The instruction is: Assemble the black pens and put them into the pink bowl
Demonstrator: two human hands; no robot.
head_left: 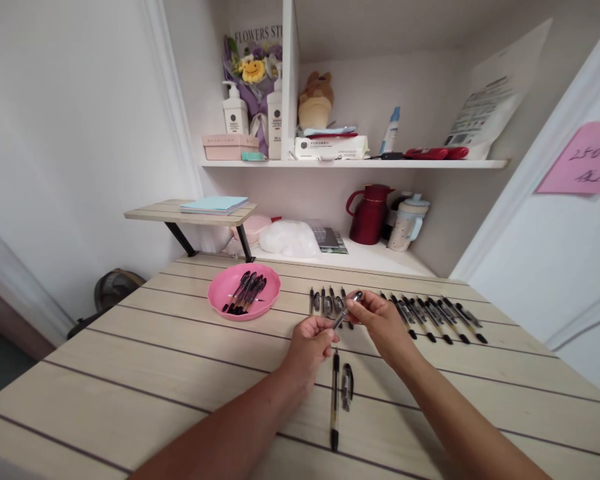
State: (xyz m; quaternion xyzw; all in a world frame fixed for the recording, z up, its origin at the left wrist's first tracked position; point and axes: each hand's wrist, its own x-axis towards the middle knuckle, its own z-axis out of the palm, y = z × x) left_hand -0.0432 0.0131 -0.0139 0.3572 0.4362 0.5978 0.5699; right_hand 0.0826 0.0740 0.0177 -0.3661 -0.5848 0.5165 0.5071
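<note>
Both my hands are raised over the wooden tabletop (190, 373) with a single pen (341, 318) between them. The fingers of my left hand (307, 347) pinch its lower part. Thumb and fingertips of my right hand (385, 327) close on its upper, dark end. Below my hands lies an uncapped pen (335, 400), its tip pointing away from me. Just right of it rests a loose black-and-clear pen cap (347, 387). Behind my hands, partly hidden, several pens and caps (317, 302) lie in a row.
Several pens (430, 320) lie side by side at the right. A pink dish (214, 295) at the left holds several black pens (245, 293). Behind are a small raised stand (150, 211), a red jug (373, 213), a cup (407, 223) and a loaded shelf (260, 164).
</note>
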